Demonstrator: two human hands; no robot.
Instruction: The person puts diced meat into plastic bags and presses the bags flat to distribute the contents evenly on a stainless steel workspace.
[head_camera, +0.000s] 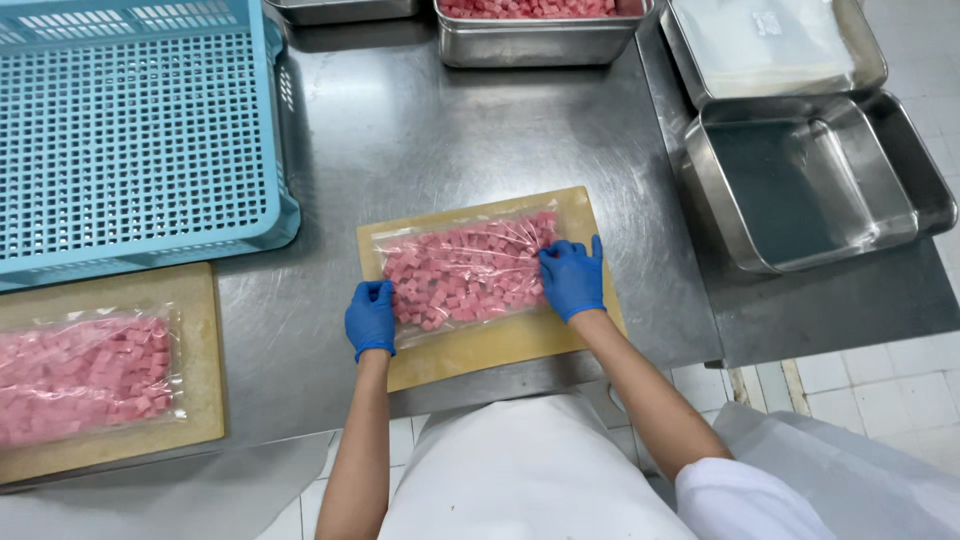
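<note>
1. A clear plastic bag (468, 272) filled with pink cubes lies flat on a tan cutting board (500, 345) near the front edge of a steel table (420, 130).
2. The left hand (371, 318), in a blue glove, rests on the bag's left end with its fingers curled down; whether it pinches the film is hard to tell.
3. The right hand (572, 277), also gloved, presses on the bag's right end with fingers spread, covering that edge.
4. A second bag of pink cubes (85, 375) lies on another board (190, 400) at the left, cut off by the frame.
5. A blue perforated crate (130, 130) sits behind it, its contents not visible.
6. A steel pan of pink cubes (540, 30) at the top is partly cropped.
7. At the right, an empty steel tray (810, 180) sits before a tray of clear bags (770, 45).
</note>
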